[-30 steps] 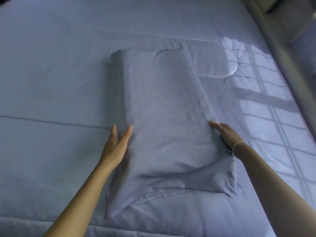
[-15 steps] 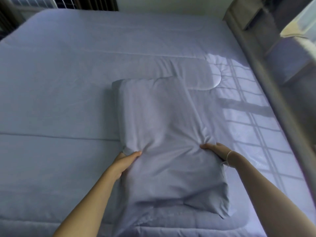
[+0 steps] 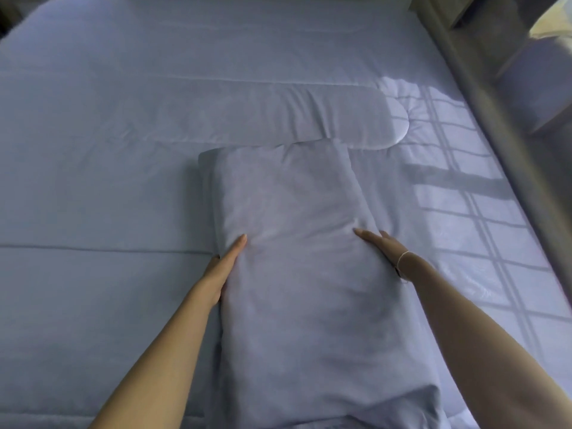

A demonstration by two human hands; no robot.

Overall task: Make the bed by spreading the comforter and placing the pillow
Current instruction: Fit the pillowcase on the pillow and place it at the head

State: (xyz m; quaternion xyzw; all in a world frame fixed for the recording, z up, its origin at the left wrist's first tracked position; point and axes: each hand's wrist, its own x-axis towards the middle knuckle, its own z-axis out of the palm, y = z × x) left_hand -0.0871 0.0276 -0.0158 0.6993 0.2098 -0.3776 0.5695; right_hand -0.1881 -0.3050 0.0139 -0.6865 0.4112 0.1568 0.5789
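- Your left hand (image 3: 221,269) lies flat, fingers straight, pressed against the pillow's (image 3: 303,274) left edge, gripping nothing.
- Your right hand (image 3: 379,247) rests open-palmed on its right edge.
- The pillow lies between your fingers, on the spread comforter (image 3: 108,187).

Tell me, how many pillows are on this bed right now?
1. The pillow lies on the comforter, lengthwise away from the person, with the left hand and right hand against its two sides. Others may lie out of view.
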